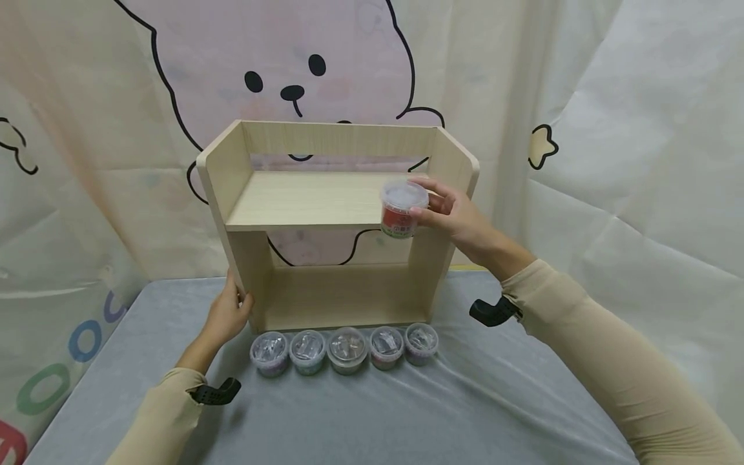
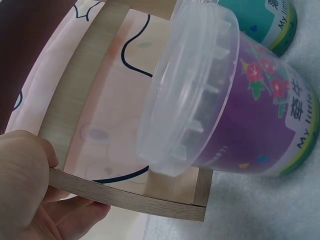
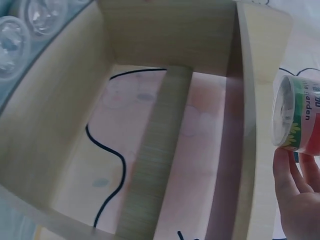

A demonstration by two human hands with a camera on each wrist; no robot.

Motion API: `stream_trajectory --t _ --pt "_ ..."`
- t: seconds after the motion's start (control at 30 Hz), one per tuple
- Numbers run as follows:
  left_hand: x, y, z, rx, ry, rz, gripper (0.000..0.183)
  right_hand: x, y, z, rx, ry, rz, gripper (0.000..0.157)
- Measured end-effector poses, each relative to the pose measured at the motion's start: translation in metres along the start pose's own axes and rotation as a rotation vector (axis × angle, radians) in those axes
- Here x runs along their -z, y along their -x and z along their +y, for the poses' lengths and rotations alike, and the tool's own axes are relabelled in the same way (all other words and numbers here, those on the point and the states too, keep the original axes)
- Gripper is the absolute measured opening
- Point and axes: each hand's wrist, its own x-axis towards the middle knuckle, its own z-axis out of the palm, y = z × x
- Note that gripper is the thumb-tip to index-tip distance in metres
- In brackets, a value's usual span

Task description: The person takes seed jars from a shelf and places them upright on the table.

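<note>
My right hand (image 1: 462, 223) pinches a small clear plastic tub (image 1: 398, 219) with a red label and a translucent lid, thumb on one side and fingers on the other. The tub is held upright in front of the upper board of a two-tier wooden shelf (image 1: 314, 197), near its right end. In the right wrist view, the underside and green lower band of this tub (image 3: 296, 115) show above my fingers. My left hand (image 1: 225, 313) grips the edge of the shelf's left side panel, low down; the left wrist view shows thumb and fingers on either side of the panel (image 2: 125, 196).
Several lidded tubs stand in a row along the shelf's front, from a purple-labelled tub (image 2: 260, 107) at the left to another tub (image 1: 421, 342) at the right. Grey cloth (image 1: 360, 420) covers the table. A printed curtain (image 1: 349, 58) hangs behind the shelf.
</note>
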Motion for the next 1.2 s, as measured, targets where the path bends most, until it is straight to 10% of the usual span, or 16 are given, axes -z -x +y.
stream_trajectory --t 1.2 --pt "0.000 -0.001 -0.001 0.021 -0.022 -0.002 0.064 -0.006 0.074 0.107 -0.108 -0.073 -0.074 0.064"
